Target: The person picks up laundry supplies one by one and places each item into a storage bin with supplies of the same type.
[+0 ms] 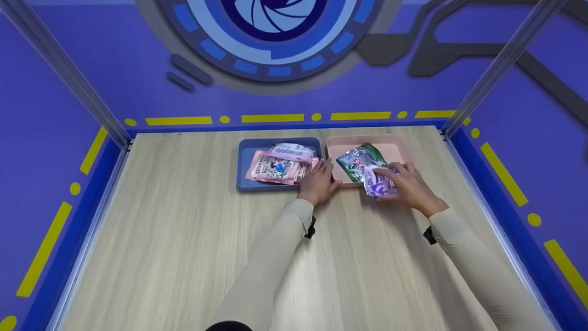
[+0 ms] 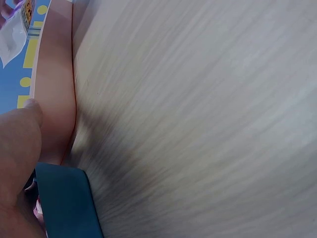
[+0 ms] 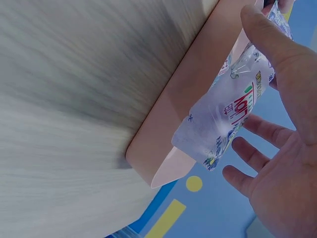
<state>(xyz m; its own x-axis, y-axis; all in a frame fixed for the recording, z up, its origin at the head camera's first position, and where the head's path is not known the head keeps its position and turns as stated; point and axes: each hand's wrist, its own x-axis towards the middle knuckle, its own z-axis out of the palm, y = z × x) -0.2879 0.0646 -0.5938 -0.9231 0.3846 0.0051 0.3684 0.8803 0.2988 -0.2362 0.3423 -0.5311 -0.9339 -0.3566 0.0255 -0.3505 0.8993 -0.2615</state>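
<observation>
My right hand pinches a purple-and-white snack packet between thumb and fingers, over the front edge of the pink tray. In the right wrist view that packet hangs tilted above the rim, printed side showing. A green-and-silver pouch lies in the pink tray behind it. My left hand rests where the two trays meet, its thumb at the pink rim and its fingers reaching forward over the right side of the blue tray. Pink packets lie piled in the blue tray, beside those fingers.
Both trays stand side by side at the back of a light wooden table. A blue-purple wall with yellow marks rises behind them, and metal posts stand at the back corners.
</observation>
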